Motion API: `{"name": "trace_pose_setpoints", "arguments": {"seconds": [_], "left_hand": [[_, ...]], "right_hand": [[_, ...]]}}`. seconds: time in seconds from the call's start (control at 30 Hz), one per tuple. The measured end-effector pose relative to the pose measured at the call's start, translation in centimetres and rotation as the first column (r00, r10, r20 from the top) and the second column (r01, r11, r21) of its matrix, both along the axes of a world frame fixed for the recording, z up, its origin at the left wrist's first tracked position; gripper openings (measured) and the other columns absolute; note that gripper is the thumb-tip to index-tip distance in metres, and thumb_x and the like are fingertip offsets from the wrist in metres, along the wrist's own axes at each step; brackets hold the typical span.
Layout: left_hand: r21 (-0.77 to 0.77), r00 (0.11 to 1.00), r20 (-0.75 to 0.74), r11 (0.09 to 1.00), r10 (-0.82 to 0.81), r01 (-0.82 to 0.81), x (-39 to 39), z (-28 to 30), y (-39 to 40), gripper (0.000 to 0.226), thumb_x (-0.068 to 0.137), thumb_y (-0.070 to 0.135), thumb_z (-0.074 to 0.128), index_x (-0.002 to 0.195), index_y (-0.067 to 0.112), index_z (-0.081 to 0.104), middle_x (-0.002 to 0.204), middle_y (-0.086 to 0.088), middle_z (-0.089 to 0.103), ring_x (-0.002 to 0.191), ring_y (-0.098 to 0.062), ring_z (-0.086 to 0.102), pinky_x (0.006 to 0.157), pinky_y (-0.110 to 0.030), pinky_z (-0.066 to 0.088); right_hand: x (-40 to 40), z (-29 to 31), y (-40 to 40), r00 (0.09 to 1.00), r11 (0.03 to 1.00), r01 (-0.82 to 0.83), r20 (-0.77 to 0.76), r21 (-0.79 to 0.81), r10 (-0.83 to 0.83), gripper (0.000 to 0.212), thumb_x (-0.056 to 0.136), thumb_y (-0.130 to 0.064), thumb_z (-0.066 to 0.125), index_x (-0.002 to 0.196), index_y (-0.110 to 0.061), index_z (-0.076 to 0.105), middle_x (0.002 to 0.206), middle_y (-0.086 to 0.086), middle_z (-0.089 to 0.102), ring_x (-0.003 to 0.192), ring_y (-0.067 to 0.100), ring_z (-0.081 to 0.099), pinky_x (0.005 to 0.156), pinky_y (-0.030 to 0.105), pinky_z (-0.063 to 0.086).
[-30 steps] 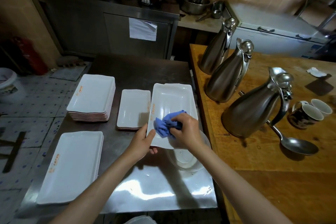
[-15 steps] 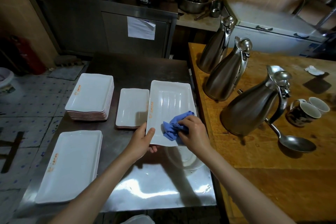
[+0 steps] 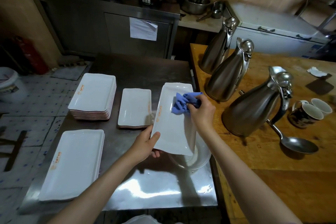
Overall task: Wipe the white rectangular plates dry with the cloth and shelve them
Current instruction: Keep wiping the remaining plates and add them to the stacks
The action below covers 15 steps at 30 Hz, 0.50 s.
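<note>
A white rectangular plate [image 3: 171,123] is held tilted above the steel table [image 3: 156,192]. My left hand [image 3: 145,143] grips its near left corner, thumb on top. My right hand [image 3: 201,111] holds a bunched blue cloth [image 3: 183,104] and presses it on the far part of the plate. A tall stack of white plates [image 3: 94,94] stands at the far left, a low stack [image 3: 134,108] sits in the middle, and another stack [image 3: 72,163] lies at the near left.
A clear glass bowl [image 3: 198,158] sits under the held plate's near end. On the wooden table [image 3: 272,160] to the right stand three steel jugs [image 3: 252,107], two mugs [image 3: 307,114] and a ladle [image 3: 298,144]. A steel cabinet [image 3: 109,29] stands behind.
My right hand has moved the blue cloth from the near end of the plate up to its far part. The plate has turned a little in my left hand.
</note>
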State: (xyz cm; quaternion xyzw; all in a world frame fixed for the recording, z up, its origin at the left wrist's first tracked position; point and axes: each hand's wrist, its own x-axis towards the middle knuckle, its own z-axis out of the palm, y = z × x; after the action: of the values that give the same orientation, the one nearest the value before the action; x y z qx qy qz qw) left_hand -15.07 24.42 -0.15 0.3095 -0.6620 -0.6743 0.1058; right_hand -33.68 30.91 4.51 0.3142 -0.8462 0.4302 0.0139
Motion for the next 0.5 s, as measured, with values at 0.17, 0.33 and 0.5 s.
{"name": "trace_pose_setpoints", "arguments": {"seconds": [0.17, 0.33, 0.5], "left_hand": [[0.04, 0.999, -0.005, 0.998, -0.038, 0.039, 0.1, 0.4, 0.2, 0.03, 0.102, 0.017, 0.039, 0.131, 0.015, 0.043, 0.073, -0.007, 0.064, 0.047, -0.012, 0.057, 0.045, -0.022, 0.047], [0.073, 0.999, -0.007, 0.996, -0.047, 0.047, 0.2, 0.5, 0.2, 0.028, 0.102, 0.017, 0.04, 0.129, 0.016, 0.043, 0.079, -0.01, 0.065, 0.047, -0.013, 0.057, 0.045, -0.022, 0.047], [0.094, 1.0, -0.006, 0.996, 0.0, 0.001, 0.0, 0.1, 0.2, 0.023, 0.101, 0.016, 0.041, 0.124, 0.015, 0.045, 0.073, -0.007, 0.065, 0.046, -0.015, 0.057, 0.046, -0.023, 0.048]], "right_hand": [[-0.5, 0.5, -1.2, 0.996, 0.999, 0.039, 0.086, -0.026, -0.037, 0.007, 0.082, -0.005, 0.067, 0.085, -0.011, 0.068, 0.078, -0.003, 0.061, 0.065, 0.0, 0.049, 0.059, 0.005, 0.036], [0.7, 0.2, -1.9, 0.988, 0.999, -0.035, 0.153, 0.031, 0.03, 0.012, 0.083, -0.008, 0.067, 0.094, -0.012, 0.071, 0.085, -0.003, 0.063, 0.071, 0.001, 0.053, 0.064, 0.009, 0.039], [2.7, 0.0, -1.4, 0.962, 0.976, -0.208, 0.192, 0.06, 0.193, 0.01, 0.081, -0.006, 0.068, 0.087, -0.014, 0.069, 0.081, -0.006, 0.062, 0.072, 0.003, 0.056, 0.065, 0.006, 0.04]]}}
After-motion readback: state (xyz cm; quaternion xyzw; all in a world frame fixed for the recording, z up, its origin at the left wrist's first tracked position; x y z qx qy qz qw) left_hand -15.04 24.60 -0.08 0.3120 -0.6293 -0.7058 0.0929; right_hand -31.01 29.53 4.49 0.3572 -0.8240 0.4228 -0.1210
